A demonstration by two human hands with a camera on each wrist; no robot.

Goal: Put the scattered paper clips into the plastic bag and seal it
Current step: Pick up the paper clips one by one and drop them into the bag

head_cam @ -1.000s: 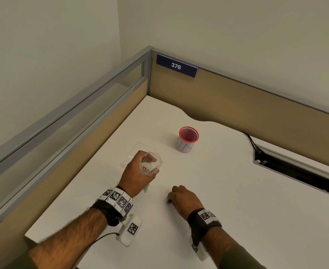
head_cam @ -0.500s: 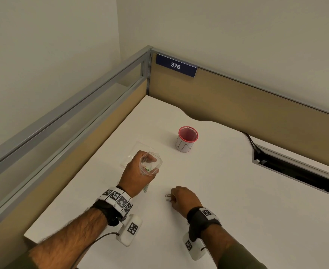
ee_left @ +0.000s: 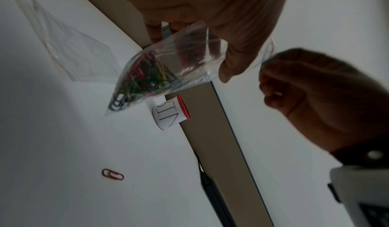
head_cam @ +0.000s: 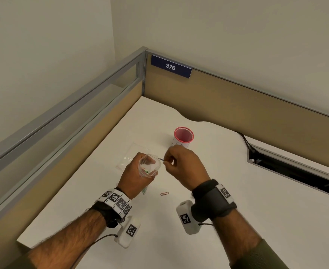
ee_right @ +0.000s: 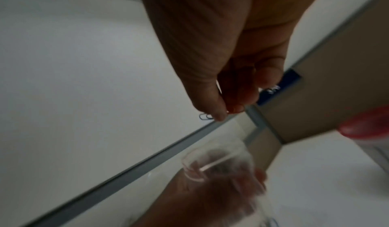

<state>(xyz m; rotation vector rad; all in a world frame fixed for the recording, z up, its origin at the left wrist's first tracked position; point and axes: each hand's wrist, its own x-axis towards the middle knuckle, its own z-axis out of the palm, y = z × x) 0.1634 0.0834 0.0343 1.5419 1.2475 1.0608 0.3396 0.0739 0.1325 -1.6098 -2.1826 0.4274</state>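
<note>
Paper clip [head_cam: 160, 159] pinched in right hand [head_cam: 187, 168] fingertips beside open bag [head_cam: 149, 167] gripped by left hand [head_cam: 135, 176]; likely to miss if released early.

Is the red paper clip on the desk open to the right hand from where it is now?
Probably yes, once free. The red paper clip lies alone on bare desk, nothing over it. The right hand is above it, pinching a blue paper clip at the plastic bag.
</note>
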